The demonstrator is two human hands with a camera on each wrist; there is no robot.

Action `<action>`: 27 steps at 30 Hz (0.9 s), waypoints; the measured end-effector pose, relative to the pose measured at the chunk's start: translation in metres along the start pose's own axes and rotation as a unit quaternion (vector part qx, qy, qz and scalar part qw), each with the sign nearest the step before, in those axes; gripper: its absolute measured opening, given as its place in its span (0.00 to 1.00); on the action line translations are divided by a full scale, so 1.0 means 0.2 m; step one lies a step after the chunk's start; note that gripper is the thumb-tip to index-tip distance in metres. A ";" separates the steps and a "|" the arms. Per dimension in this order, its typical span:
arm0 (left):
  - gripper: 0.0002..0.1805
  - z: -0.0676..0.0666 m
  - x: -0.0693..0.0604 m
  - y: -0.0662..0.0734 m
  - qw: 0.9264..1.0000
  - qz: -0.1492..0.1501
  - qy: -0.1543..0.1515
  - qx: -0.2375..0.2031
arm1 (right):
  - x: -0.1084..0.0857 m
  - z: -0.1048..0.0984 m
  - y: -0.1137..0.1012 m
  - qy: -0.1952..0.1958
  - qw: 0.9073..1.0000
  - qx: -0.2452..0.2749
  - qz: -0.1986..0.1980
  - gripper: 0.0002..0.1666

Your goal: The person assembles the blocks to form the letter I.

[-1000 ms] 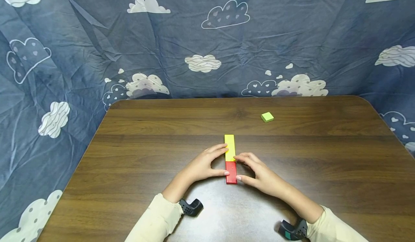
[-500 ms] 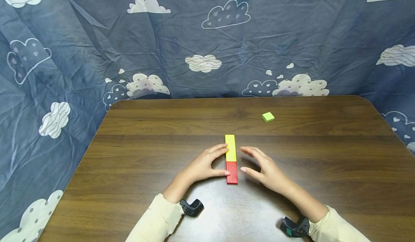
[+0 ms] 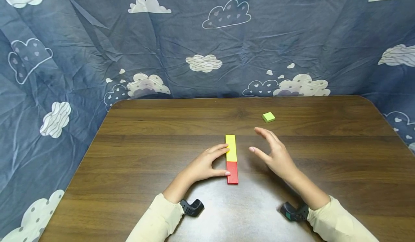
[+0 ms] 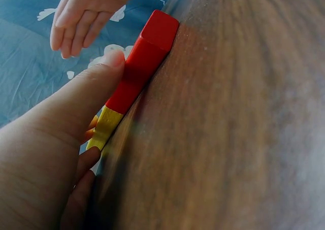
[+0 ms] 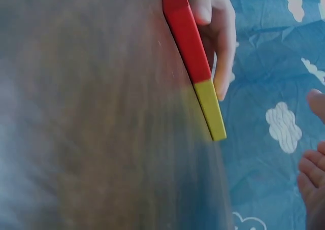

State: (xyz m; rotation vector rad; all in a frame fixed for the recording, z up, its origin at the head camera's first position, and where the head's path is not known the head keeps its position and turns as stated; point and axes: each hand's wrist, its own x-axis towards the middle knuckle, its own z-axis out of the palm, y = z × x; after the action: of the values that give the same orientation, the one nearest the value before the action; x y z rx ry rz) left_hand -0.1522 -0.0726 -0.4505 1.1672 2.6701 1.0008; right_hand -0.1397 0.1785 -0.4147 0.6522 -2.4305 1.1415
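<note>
A yellow block point(image 3: 231, 148) and a red block point(image 3: 232, 177) lie end to end in one straight line on the table, the yellow one farther away. My left hand point(image 3: 204, 165) rests along their left side. Its thumb touches the red block and its fingertips touch the yellow one, with the fingers fairly straight. In the left wrist view the thumb lies against the red block point(image 4: 144, 57). To the right of the blocks, apart from them, my right hand point(image 3: 278, 157) is held with thumb and fingers spread, holding nothing. A small green block point(image 3: 268, 117) lies beyond its fingertips.
The brown wooden table point(image 3: 155, 126) has its far edge just behind the green block. A blue curtain point(image 3: 181, 36) with cloud prints hangs behind it. Each wrist wears a black camera mount, such as the left mount point(image 3: 192, 207).
My right hand has left the side of the blocks and moved right and away from me, toward the green block. My left hand and the blocks stay as they were.
</note>
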 end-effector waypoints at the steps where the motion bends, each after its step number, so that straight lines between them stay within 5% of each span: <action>1: 0.40 0.00 0.00 0.00 1.000 0.001 0.000 0.001 | 0.01 0.00 0.01 0.013 1.000 0.001 -0.002 0.36; 10: 0.40 0.00 0.00 0.00 1.000 0.000 0.000 0.002 | 0.10 -0.03 0.10 0.106 0.994 0.003 0.012 0.35; 27: 0.39 0.00 0.00 0.00 1.000 0.001 -0.001 0.008 | 0.18 -0.02 0.32 0.164 0.984 -0.033 0.063 0.33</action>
State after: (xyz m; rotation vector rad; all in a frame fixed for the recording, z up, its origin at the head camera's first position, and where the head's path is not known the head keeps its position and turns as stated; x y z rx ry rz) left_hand -0.1519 -0.0724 -0.4499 1.1722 2.6816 0.9784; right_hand -0.2036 0.2091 -0.4338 0.2672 -2.2391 1.1121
